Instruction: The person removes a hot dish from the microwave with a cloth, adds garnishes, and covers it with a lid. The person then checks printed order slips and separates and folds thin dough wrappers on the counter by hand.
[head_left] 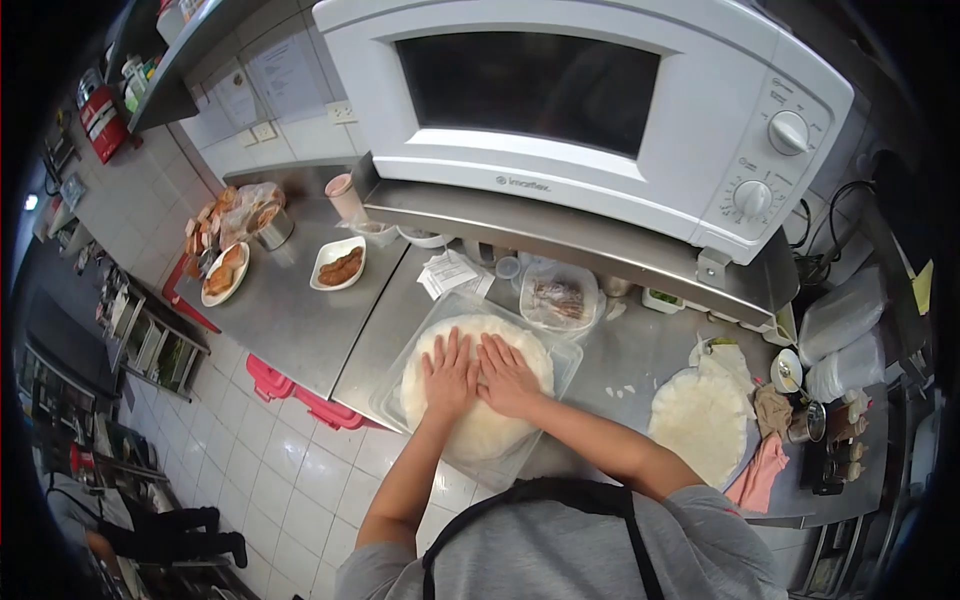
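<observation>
Dough round: pale (pixel 487 430), over a clear container (pixel 569 368) on the counter (pixel 380 345); whether on or in it, I cannot tell.
Lie: directly beneath both palms; circular, so no long axis; neither hand nearer.
Grip: left hand (pixel 449 378) and right hand (pixel 507 378) flat, fingers spread, clamped on nothing, side by side.
Count: two hands, one round under them, one flat round (pixel 700 428) to the right, two white food dishes (pixel 226 274) (pixel 338 264) to the left.

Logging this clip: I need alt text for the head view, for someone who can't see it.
A person's left hand and right hand rest flat, side by side, on a large pale dough round with a clear plastic container around it. It's on a steel counter, below a white microwave; another pale round lies to the right.
</observation>
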